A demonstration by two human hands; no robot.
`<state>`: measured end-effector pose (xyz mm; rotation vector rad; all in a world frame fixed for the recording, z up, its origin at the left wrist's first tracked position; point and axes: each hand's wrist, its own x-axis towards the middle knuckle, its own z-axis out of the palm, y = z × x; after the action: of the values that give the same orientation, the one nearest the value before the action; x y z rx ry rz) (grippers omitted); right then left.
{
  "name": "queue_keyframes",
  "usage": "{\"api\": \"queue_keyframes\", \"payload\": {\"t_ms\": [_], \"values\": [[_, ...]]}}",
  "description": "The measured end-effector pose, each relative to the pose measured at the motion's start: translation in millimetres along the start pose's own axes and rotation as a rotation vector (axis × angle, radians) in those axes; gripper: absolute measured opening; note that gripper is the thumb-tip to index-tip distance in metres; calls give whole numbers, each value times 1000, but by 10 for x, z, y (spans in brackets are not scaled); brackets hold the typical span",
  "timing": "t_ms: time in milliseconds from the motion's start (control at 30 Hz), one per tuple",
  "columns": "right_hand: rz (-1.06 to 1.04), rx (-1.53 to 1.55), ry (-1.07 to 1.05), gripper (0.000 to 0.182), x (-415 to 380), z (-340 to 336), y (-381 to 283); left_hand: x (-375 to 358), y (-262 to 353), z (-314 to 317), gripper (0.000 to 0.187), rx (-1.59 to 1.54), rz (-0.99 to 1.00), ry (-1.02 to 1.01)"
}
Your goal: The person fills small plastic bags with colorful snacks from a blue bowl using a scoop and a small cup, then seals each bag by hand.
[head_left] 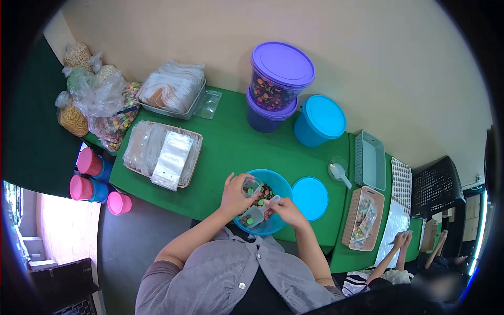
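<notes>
My left hand (234,195) has a small clear plastic cup (252,185), my right hand (286,211) grips a clear plastic scoop (256,214). Both are over the round blue plastic tub (279,182), which holds small colourful pieces (267,192), kinda green, pink and dark brown. Flat blue round lid (310,199) sits at its 3 o'clock.

I have my left grip (236,198) closed in a curl, its back turned upward; my right grip (286,211) is pinched shut and angled leftward; my left forearm (195,230) slants up and rightward; my right forearm (311,242) rises steeply, leaning left; both grips sit near each other, apart.
</notes>
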<state>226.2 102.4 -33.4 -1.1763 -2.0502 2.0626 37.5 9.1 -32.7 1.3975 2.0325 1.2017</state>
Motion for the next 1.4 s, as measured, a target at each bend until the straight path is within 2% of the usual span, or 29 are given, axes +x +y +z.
{"api": "queue_keyframes", "payload": {"t_ms": [67,200,300,333,400,467,533,567,633,767,833,900,933,1000,1067,1133,1167,1233,1300,1367,1400], "values": [[58,237,30,35,-118,-55,-110,3,-1,11,45,-1,5,2],[15,312,158,38,-329,-209,-255,4,8,0,44,-15,11,11],[-160,486,341,34,-479,-344,-354,1,-3,-6,45,-24,20,-2],[-160,487,343,34,-511,-347,-424,-4,2,-5,45,-24,22,-4],[-313,456,582,34,-578,-345,-579,-15,22,-5,46,38,40,-34],[-358,338,653,33,-653,-259,-732,-19,93,-1,48,49,67,-37],[-420,85,760,23,-719,-143,-807,-27,181,-3,50,62,89,-40],[-420,84,760,23,-744,-104,-867,-40,229,-2,52,34,117,-60],[-801,-479,691,9,-807,-44,-994,-50,282,-3,54,4,143,-80],[-902,-629,662,4,-966,-11,-1187,-34,395,-102,65,-16,220,-44],[-921,-618,805,4,-998,-53,-1181,8,424,-199,69,-21,245,-16],[-843,-569,820,5,-892,-135,-1062,54,402,-281,72,-195,30,-179],[-771,-520,828,7,-810,-173,-977,68,384,-313,72,-195,31,-181],[-700,-540,773,12,-664,-206,-807,92,341,-382,67,-753,-195,-198],[-631,-557,716,18,-533,-203,-625,133,306,-441,62,-851,-212,-136],[-168,-591,512,20,-483,-137,-506,163,238,-483,58,-949,-230,-76],[-62,-587,428,25,-463,-128,-473,182,168,-481,54,-917,-188,-23],[-82,-633,401,25,-441,-119,-387,231,235,-571,50,-883,-145,33],[-99,-679,372,25,-427,-100,-331,218,326,-688,38,-707,-27,-62],[-212,-798,534,23,-431,-90,-312,178,287,-660,35,-673,-27,-66],[-211,-798,536,23,-433,-86,-378,165,308,-658,31,-640,-26,-69]]}}
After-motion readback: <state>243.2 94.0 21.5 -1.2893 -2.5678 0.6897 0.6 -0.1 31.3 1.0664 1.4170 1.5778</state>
